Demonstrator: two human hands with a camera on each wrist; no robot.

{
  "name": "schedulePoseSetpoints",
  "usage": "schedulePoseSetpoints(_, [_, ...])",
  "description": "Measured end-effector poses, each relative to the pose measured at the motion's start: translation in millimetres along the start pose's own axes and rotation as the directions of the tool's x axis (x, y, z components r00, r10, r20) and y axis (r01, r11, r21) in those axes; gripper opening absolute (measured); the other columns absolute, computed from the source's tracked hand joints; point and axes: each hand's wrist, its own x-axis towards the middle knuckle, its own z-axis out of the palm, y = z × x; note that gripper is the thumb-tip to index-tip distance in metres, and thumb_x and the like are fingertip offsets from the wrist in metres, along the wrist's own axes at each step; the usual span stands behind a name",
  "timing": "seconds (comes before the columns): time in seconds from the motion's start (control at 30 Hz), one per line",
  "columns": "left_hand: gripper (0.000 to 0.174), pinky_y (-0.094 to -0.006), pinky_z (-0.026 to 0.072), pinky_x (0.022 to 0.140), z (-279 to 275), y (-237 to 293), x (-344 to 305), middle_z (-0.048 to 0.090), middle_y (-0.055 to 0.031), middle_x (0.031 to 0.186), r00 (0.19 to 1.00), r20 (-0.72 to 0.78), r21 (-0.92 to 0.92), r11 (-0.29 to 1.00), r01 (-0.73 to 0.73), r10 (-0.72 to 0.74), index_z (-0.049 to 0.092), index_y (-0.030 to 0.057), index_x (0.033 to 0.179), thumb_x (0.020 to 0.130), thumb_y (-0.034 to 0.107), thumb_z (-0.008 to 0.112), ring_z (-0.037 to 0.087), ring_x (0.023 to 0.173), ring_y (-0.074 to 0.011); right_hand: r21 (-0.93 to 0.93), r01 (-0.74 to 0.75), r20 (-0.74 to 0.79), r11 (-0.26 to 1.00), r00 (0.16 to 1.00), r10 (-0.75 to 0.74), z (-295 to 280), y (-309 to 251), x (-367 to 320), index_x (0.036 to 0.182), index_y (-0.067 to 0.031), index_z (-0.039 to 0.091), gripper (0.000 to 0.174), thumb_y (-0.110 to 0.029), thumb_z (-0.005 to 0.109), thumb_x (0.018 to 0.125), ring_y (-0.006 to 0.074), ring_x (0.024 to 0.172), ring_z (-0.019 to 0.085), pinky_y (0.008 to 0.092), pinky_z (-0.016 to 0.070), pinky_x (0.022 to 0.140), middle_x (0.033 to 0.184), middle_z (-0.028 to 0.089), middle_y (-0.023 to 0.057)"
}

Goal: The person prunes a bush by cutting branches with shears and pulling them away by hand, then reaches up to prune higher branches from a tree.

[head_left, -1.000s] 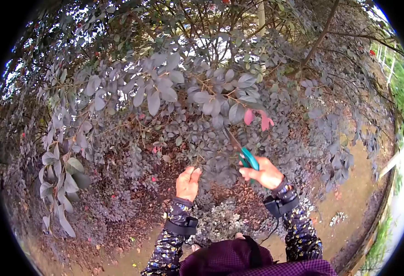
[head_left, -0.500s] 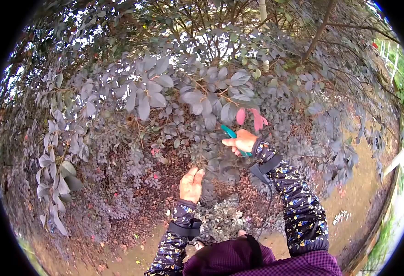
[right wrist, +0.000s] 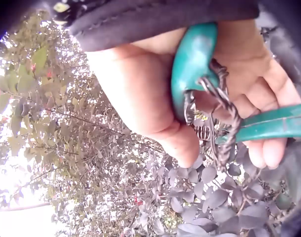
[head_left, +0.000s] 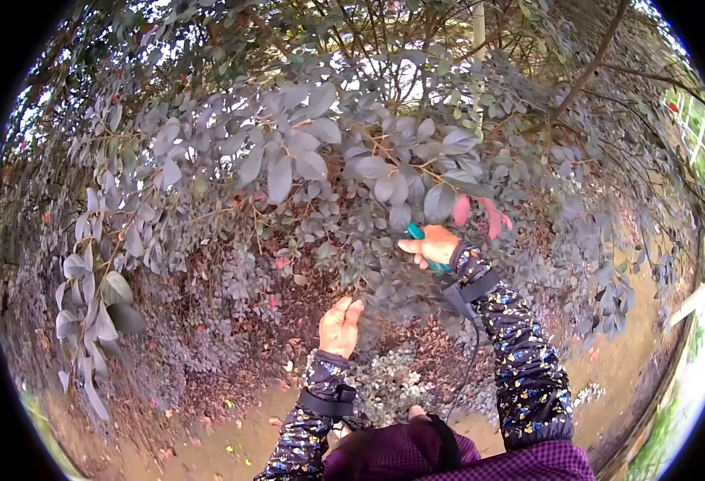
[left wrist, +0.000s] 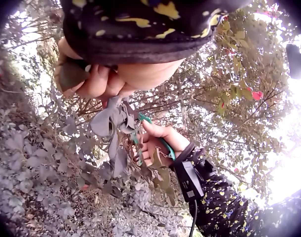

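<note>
The right hand [head_left: 436,245] holds green-handled pruning shears [head_left: 415,232] among the purple-grey leaves, below a large-leaved branch with pink leaves [head_left: 493,218]. In the right wrist view the green handles [right wrist: 192,64] stand apart, one against the palm and thumb, the other by the fingers, with a spring and twisted wire between them; the blades are out of sight. Lower and to the left, the left hand [head_left: 340,327] has its fingers curled. Seen from the left wrist, its fingers [left wrist: 98,81] pinch a leafy sprig [left wrist: 111,121], close to the right hand [left wrist: 163,143].
Dense foliage surrounds both hands. A drooping leafy branch [head_left: 96,313] hangs at the left, and a bare branch [head_left: 593,68] slants at the upper right. Leaf litter and a dirt path [head_left: 625,345] lie below. A cable [head_left: 471,361] hangs from the right wrist camera.
The right hand with the shears has moved up and inward into the leaves. The left hand stays low, having shifted slightly right in view.
</note>
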Motion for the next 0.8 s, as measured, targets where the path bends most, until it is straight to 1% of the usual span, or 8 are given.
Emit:
schedulePoseSetpoints(0.03, [0.017, -0.0226, 0.0418, 0.064, 0, -4, 0, 0.059, -0.0032, 0.073, 1.000, -0.002, -0.002, 1.000, 0.001, -0.001, 0.056, -0.0012, 0.082, 0.086, 0.015, 0.052, 0.051, 0.068, -0.0081, -0.046, -0.005, 0.006, 0.999, 1.000, 0.005, -1, -4, -6, 0.068, 0.0009, 0.056, 0.043, -0.041, 0.062, 0.076, 0.0138, 0.050, 0.054, 0.0281, 0.0443, 0.049, 0.060, 0.057, 0.0067])
schedulePoseSetpoints(0.1, [0.021, -0.0285, 0.0428, 0.062, 4, -14, 2, 0.059, -0.0111, 0.069, 0.999, -0.026, -0.028, 0.999, -0.032, 0.031, 0.055, -0.0007, 0.082, 0.083, 0.020, 0.056, 0.056, 0.065, -0.0191, -0.090, -0.012, -0.006, 0.996, 1.000, 0.012, 2, -3, -4, 0.068, 0.0011, 0.057, 0.044, -0.041, 0.062, 0.076, 0.0141, 0.051, 0.055, 0.0282, 0.0444, 0.050, 0.061, 0.057, 0.0072])
schedulePoseSetpoints(0.17, [0.020, -0.0281, 0.0429, 0.063, 8, -6, -1, 0.059, -0.0107, 0.070, 0.999, -0.019, -0.056, 0.998, -0.038, 0.037, 0.056, -0.0004, 0.082, 0.083, 0.020, 0.056, 0.056, 0.065, -0.0186, -0.147, -0.007, -0.001, 0.989, 1.000, 0.007, 1, -6, -8, 0.070, 0.0030, 0.057, 0.048, -0.044, 0.062, 0.075, 0.0151, 0.052, 0.056, 0.0284, 0.0447, 0.051, 0.063, 0.059, 0.0088])
schedulePoseSetpoints(0.43, [0.021, -0.0280, 0.0432, 0.063, 11, -3, -5, 0.060, -0.0106, 0.069, 0.999, 0.022, -0.108, 0.994, -0.034, 0.036, 0.056, -0.0002, 0.081, 0.084, 0.020, 0.055, 0.057, 0.066, -0.0184, -0.058, 0.028, 0.034, 0.998, 0.999, -0.026, 2, -6, 6, 0.069, 0.0054, 0.057, 0.054, -0.048, 0.058, 0.076, 0.0172, 0.054, 0.058, 0.0292, 0.0468, 0.054, 0.062, 0.060, 0.0106])
schedulePoseSetpoints(0.53, [0.022, -0.0287, 0.0431, 0.063, 8, -5, -7, 0.060, -0.0116, 0.070, 1.000, 0.017, -0.038, 0.999, -0.002, 0.002, 0.057, -0.0003, 0.082, 0.084, 0.022, 0.055, 0.057, 0.066, -0.0199, 0.040, 0.004, 0.010, 0.999, 1.000, -0.005, 5, -5, 4, 0.071, 0.0046, 0.056, 0.051, -0.046, 0.059, 0.076, 0.0170, 0.052, 0.057, 0.0290, 0.0468, 0.052, 0.061, 0.059, 0.0101])
schedulePoseSetpoints(0.6, [0.022, -0.0294, 0.0431, 0.063, 9, -14, -7, 0.060, -0.0121, 0.071, 1.000, -0.009, -0.055, 0.998, 0.003, -0.003, 0.057, 0.0005, 0.081, 0.084, 0.022, 0.055, 0.057, 0.065, -0.0215, 0.116, -0.017, 0.065, 0.993, 0.998, 0.009, 5, 3, 9, 0.079, -0.0032, 0.052, 0.040, -0.043, 0.059, 0.078, 0.0133, 0.046, 0.054, 0.0256, 0.0421, 0.041, 0.059, 0.055, 0.0043])
schedulePoseSetpoints(0.73, [0.021, -0.0302, 0.0432, 0.062, 9, -18, -9, 0.059, -0.0118, 0.068, 1.000, -0.024, -0.048, 0.999, -0.013, 0.012, 0.057, 0.0010, 0.079, 0.083, 0.021, 0.055, 0.057, 0.064, -0.0234, 0.200, -0.053, 0.029, 0.978, 0.998, 0.048, 9, 0, -12, 0.073, 0.0024, 0.054, 0.045, -0.042, 0.060, 0.077, 0.0153, 0.046, 0.054, 0.0274, 0.0447, 0.045, 0.056, 0.054, 0.0056])
schedulePoseSetpoints(0.8, [0.020, -0.0305, 0.0432, 0.063, 6, -34, -14, 0.059, -0.0120, 0.067, 1.000, -0.009, -0.073, 0.997, 0.002, -0.003, 0.057, 0.0015, 0.079, 0.083, 0.021, 0.054, 0.057, 0.064, -0.0240, 0.390, 0.018, -0.034, 0.921, 0.999, -0.005, 19, 15, -27, 0.072, -0.0007, 0.054, 0.043, -0.043, 0.058, 0.079, 0.0139, 0.043, 0.051, 0.0268, 0.0433, 0.041, 0.053, 0.051, 0.0031])
